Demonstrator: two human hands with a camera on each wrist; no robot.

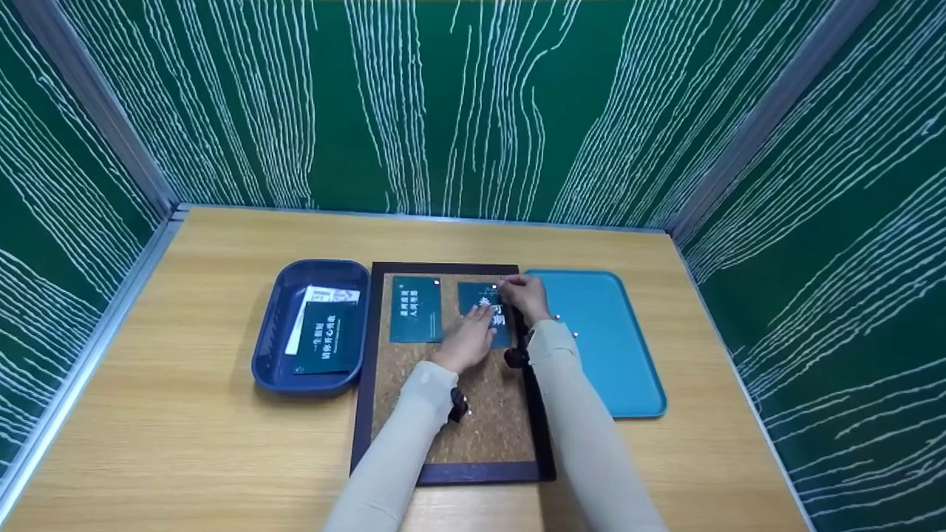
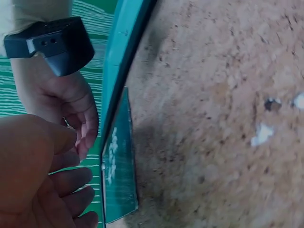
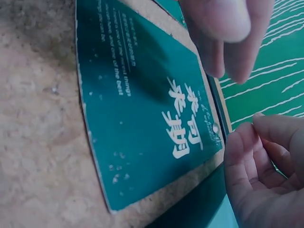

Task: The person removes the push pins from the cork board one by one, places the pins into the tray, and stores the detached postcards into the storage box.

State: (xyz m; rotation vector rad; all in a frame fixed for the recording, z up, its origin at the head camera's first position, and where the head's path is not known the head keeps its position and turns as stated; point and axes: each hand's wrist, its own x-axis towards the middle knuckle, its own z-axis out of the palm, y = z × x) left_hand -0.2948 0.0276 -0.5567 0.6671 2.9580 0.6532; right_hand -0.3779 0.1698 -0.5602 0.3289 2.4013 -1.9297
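My left hand rests over the lower part of a dark green card with white lettering, its fingers stretched out. The card lies on a framed corkboard, in its upper right part. At the card's upper right corner, my right hand brings thumb and fingertips together in a pinch. A small pale tip shows at that pinch, seemingly a pushpin mostly hidden by the fingers. One pushpin sits in the card's top edge, close beside the right fingertips. Another green card is pinned at the board's upper left.
A dark blue basket left of the board holds a green card and a white card. To the right, partly under the right forearm, is a turquoise tray with small pins. Green patterned walls stand behind and at both sides.
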